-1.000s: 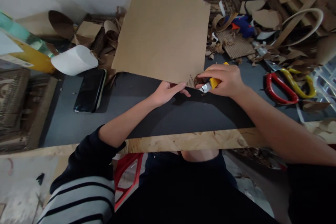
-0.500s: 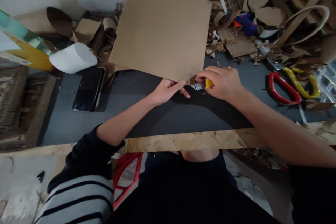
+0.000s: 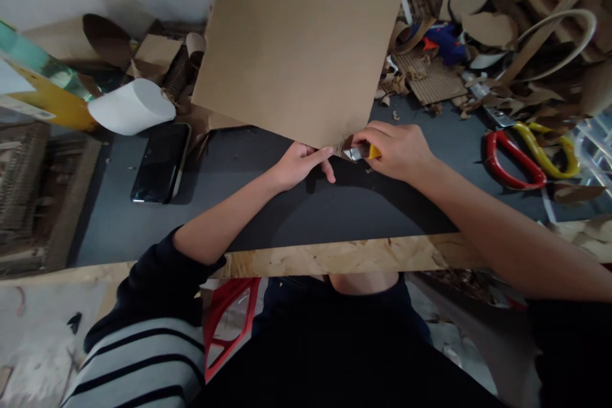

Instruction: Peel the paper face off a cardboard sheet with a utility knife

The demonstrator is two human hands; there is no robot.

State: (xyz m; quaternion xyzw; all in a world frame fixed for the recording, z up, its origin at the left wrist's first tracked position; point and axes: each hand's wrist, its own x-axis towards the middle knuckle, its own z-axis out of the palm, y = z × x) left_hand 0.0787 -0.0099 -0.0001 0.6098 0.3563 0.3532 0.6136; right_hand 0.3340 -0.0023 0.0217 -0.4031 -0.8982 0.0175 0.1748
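Observation:
A large brown cardboard sheet [image 3: 301, 38] slants up from the table, its near corner between my two hands. My left hand [image 3: 301, 166] pinches that edge, thumb on top and fingers underneath. In my right hand [image 3: 399, 148] is a yellow utility knife [image 3: 364, 152], gripped in closed fingers. Its metal blade end points left at the sheet's near corner, close to my left thumb. Corrugated ridges show at that corner, where the top paper is off. Whether the blade touches the cardboard I cannot tell.
Scissors [image 3: 516, 159] with red and yellow handles lie at right. A phone [image 3: 161, 162] and a white roll [image 3: 132, 107] are at left. Cardboard scraps [image 3: 433, 80] pile up behind. The wooden table edge [image 3: 335, 258] runs in front of my body.
The cardboard sheet has turned slightly, its upper right corner moving right and up. My right hand and the knife have shifted a little left, nearer my left thumb.

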